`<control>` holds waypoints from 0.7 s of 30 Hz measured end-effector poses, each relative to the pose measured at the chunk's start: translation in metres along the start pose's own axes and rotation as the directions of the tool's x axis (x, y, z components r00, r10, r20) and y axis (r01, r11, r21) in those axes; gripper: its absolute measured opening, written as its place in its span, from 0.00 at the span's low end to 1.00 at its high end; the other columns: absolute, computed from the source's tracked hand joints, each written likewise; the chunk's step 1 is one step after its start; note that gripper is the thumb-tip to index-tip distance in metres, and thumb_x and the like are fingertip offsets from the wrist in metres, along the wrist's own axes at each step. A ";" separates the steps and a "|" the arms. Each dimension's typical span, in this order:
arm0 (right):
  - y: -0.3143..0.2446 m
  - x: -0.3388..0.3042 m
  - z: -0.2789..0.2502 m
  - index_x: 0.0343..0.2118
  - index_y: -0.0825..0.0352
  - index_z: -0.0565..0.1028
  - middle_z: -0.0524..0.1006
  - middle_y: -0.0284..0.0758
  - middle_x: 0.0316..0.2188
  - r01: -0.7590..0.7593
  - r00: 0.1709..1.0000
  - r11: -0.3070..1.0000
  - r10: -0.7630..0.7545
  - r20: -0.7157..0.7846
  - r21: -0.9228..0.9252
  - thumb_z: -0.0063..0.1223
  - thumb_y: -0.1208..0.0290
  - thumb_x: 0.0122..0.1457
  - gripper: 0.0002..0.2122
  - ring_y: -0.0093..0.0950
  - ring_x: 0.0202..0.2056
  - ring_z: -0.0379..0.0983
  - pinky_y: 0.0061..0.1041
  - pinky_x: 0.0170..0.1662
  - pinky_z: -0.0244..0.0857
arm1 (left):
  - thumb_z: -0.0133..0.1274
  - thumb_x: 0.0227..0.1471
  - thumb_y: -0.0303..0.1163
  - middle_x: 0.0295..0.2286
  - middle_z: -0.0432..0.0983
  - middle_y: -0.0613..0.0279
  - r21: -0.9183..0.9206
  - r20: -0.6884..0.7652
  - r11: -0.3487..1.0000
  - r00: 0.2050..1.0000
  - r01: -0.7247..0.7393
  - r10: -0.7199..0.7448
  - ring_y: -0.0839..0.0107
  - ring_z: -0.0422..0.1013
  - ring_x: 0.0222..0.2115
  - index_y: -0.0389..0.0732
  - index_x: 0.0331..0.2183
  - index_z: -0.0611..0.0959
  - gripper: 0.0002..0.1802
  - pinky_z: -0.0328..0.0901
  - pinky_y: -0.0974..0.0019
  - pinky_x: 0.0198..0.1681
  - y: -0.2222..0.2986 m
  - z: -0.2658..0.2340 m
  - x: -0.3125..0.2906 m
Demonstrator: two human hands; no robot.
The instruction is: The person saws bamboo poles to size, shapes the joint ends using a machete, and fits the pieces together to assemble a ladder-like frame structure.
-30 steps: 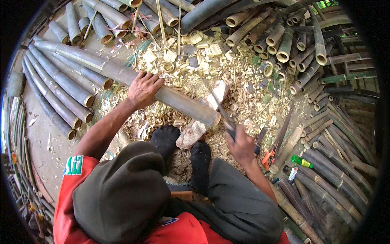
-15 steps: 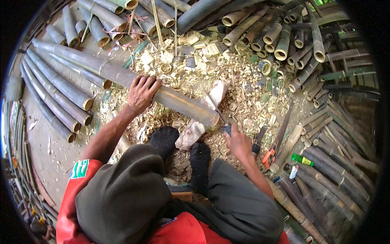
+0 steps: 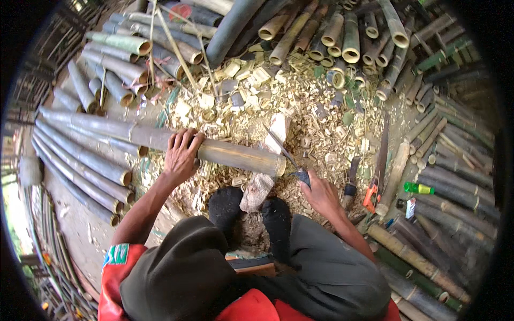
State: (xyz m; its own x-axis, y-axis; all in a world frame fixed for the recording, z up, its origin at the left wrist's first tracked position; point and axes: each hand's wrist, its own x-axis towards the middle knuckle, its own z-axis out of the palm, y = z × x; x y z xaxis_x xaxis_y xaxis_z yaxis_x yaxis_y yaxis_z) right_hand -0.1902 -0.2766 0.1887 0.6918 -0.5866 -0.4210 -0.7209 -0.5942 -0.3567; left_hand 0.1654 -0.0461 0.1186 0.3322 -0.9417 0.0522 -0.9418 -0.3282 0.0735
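Observation:
My left hand (image 3: pixel 182 155) is wrapped over a long, thick bamboo pole (image 3: pixel 241 153), which slants from the far left to its cut end in front of me. A scraped, paler strip runs along the pole's near part. In my right hand (image 3: pixel 321 195) is a knife (image 3: pixel 282 146) with a dark handle. Its narrow blade points up and left, just beyond the pole's end; whether it touches the pole I cannot tell. A pale block (image 3: pixel 258 191) sits below the pole end, between my feet, and another pale block (image 3: pixel 278 130) shows on its far side.
Wood shavings (image 3: pixel 321 134) cover the ground. Bamboo poles (image 3: pixel 85 150) lie at left; more cut bamboo (image 3: pixel 350 45) is stacked at the back and right. On my right lie a saw (image 3: pixel 371 197) with an orange handle, a dark-handled blade (image 3: pixel 350 184) and a green bottle (image 3: pixel 418 188).
The view has shifted. The pole lies nearer to level, and the knife blade has swung up and left relative to the pole's end. My left hand keeps its hold.

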 end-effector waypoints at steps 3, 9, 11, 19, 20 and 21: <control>0.002 -0.021 -0.006 0.50 0.70 0.70 0.80 0.48 0.26 -0.010 0.994 0.977 0.033 -0.103 0.215 0.52 0.59 0.67 0.18 0.49 0.28 0.80 0.45 0.32 0.71 | 0.73 0.34 0.37 0.59 0.65 0.52 -0.019 0.378 0.999 0.925 -0.036 0.040 0.53 0.58 0.63 0.46 0.62 0.67 0.53 0.54 0.45 0.65 -0.029 -0.056 0.018; 0.035 -0.045 0.024 0.48 0.72 0.71 0.79 0.50 0.28 -0.091 0.914 0.904 0.243 -0.326 0.417 0.54 0.58 0.66 0.20 0.50 0.31 0.79 0.46 0.36 0.69 | 0.80 0.22 0.41 0.46 0.74 0.51 0.048 0.348 0.993 0.933 -0.112 0.089 0.55 0.68 0.54 0.40 0.45 0.75 0.46 0.58 0.49 0.61 -0.058 -0.062 0.030; 0.045 -0.054 0.041 0.48 0.73 0.71 0.78 0.53 0.29 -0.124 0.878 0.880 0.312 -0.362 0.458 0.55 0.58 0.66 0.20 0.51 0.34 0.79 0.45 0.37 0.69 | 0.81 0.19 0.43 0.47 0.73 0.52 0.027 0.297 0.999 0.955 -0.024 0.015 0.54 0.68 0.53 0.41 0.49 0.74 0.51 0.60 0.49 0.59 -0.050 -0.058 0.027; 0.002 -0.048 0.005 0.55 0.71 0.66 0.79 0.48 0.27 -0.158 0.982 0.953 0.180 -0.062 0.260 0.52 0.62 0.68 0.20 0.46 0.27 0.80 0.47 0.33 0.74 | 0.75 0.26 0.42 0.39 0.80 0.58 -0.050 0.491 0.999 0.871 -0.003 0.027 0.53 0.75 0.46 0.46 0.40 0.82 0.34 0.65 0.49 0.53 -0.083 -0.053 0.037; 0.000 -0.053 0.005 0.55 0.71 0.66 0.80 0.48 0.28 -0.064 0.980 0.973 0.103 -0.170 0.220 0.52 0.62 0.68 0.19 0.45 0.27 0.80 0.47 0.33 0.74 | 0.74 0.26 0.42 0.37 0.81 0.58 -0.036 0.533 0.999 0.846 -0.010 0.027 0.53 0.76 0.44 0.46 0.39 0.83 0.32 0.66 0.49 0.52 -0.080 -0.052 0.046; -0.005 -0.055 0.004 0.54 0.71 0.66 0.80 0.48 0.28 0.032 0.965 0.985 0.014 -0.263 0.171 0.51 0.63 0.68 0.19 0.45 0.28 0.81 0.46 0.33 0.74 | 0.74 0.26 0.42 0.36 0.81 0.58 -0.068 0.499 0.997 0.864 -0.028 0.059 0.53 0.76 0.43 0.46 0.38 0.83 0.31 0.66 0.49 0.51 -0.079 -0.048 0.049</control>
State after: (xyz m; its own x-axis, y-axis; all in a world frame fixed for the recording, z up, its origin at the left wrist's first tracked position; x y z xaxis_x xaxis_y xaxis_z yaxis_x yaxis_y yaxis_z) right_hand -0.2251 -0.2392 0.2102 0.6678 -0.7193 -0.1916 -0.6948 -0.5099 -0.5072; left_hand 0.2591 -0.0626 0.1635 0.2060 -0.8701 -0.4478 -0.9451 -0.2955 0.1394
